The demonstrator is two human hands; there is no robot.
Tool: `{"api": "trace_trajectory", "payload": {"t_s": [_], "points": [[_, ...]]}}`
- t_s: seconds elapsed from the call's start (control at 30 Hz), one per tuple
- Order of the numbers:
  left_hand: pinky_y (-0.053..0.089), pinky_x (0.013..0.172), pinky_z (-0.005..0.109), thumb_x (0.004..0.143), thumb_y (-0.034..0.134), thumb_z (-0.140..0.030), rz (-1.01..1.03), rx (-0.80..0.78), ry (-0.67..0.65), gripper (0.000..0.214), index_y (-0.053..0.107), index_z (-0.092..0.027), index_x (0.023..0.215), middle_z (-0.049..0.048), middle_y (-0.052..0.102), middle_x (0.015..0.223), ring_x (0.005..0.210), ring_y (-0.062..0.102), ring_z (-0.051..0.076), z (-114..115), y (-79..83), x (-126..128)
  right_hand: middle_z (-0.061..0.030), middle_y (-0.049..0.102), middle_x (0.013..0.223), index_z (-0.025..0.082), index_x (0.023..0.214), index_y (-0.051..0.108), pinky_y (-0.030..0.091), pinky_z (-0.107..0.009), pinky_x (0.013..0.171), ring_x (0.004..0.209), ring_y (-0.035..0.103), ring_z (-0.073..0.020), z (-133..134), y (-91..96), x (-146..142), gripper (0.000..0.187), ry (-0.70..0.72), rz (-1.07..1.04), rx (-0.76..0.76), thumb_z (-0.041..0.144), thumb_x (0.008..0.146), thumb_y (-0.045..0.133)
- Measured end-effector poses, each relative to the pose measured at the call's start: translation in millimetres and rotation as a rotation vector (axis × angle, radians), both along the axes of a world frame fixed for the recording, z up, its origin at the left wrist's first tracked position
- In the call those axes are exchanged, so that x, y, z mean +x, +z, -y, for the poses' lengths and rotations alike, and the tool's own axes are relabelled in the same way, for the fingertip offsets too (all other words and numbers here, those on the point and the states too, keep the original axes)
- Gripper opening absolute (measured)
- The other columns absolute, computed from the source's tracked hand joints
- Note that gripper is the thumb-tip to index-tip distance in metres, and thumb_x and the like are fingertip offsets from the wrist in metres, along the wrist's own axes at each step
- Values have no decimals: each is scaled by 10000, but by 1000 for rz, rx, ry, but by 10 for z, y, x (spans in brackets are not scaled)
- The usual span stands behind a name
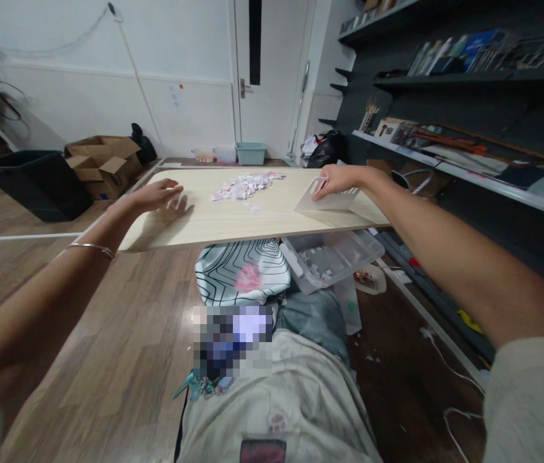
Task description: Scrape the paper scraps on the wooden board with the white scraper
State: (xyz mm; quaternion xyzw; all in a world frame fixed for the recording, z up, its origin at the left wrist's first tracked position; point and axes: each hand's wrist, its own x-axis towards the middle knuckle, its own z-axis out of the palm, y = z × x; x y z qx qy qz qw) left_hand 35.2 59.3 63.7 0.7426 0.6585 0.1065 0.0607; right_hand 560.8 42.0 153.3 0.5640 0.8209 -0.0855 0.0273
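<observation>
Head view. Both arms reach forward over a light wooden desk (233, 222). Right hand (334, 181) sits at the desk's right side, its grip closed on the upper edge of a white slotted plastic piece (323, 202) — thumb and fingers pinch it, and the piece's lower edge rests on the desk surface. Left hand (156, 194) hovers low over the desk's left part, grip wide, fingers spread, palm down, holding nothing; its shadow falls on the wood just beside it. A metal bangle (91, 247) sits on the left wrist.

Between the hands, nearer the far edge, lies a loose pile of small pink and white scraps (245, 185), with a few strays just in front of it — apart from both hands.

Below the desk's near edge: a clear plastic bin (332, 257) holding small pieces, and a patterned cushion (240, 270) beside it. Cardboard boxes (103, 164) and a black bin (35, 180) stand on the floor at left.
</observation>
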Motion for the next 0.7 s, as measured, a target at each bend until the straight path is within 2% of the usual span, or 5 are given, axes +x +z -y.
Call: {"api": "trace_trajectory", "payload": {"t_s": [0.07,0.13,0.27,0.47,0.7], "points": [[631,1317,486,1255,443,-452,-23,-17,60,619,810,-29,1520,220,901,1453,1440,780,410,-124,-193,-28,-181,971,1168,130,1304,1009,707,-499,1032,1146,895,-432,-16,6,-13,953,-25,15,-8,925,789,1112],[565,1431,568,1225,428,-458,-32,8,86,641,823,-73,1553,262,843,1645,1613,715,455,-190,-356,-35,-181,967,1166,127,1300,1005,706,-495,1027,1140,893,-425,-18,13,-29,948,-33,29,2,924,796,1106],[500,1506,626,1187,450,-531,1,78,98,690,817,-176,1651,236,802,1780,1763,644,456,-258,-542,-72,-172,966,1157,132,1341,997,711,-504,1030,1123,887,-422,-5,36,-67,959,3,35,35,899,780,1120],[508,1486,579,1188,449,-541,-22,67,109,721,807,-143,1670,261,739,1875,1784,638,463,-267,-557,-85,-161,955,1074,132,1256,1012,713,-497,1029,1104,885,-414,-5,55,-97,756,-24,59,26,777,868,1083],[500,1467,599,1208,373,-528,-59,62,120,732,784,-145,1676,273,721,1888,1781,623,449,-207,-542,-22,-140,941,1008,141,1212,1022,717,-479,991,1046,894,-402,29,50,-123,799,0,70,38,811,790,1123]]}}
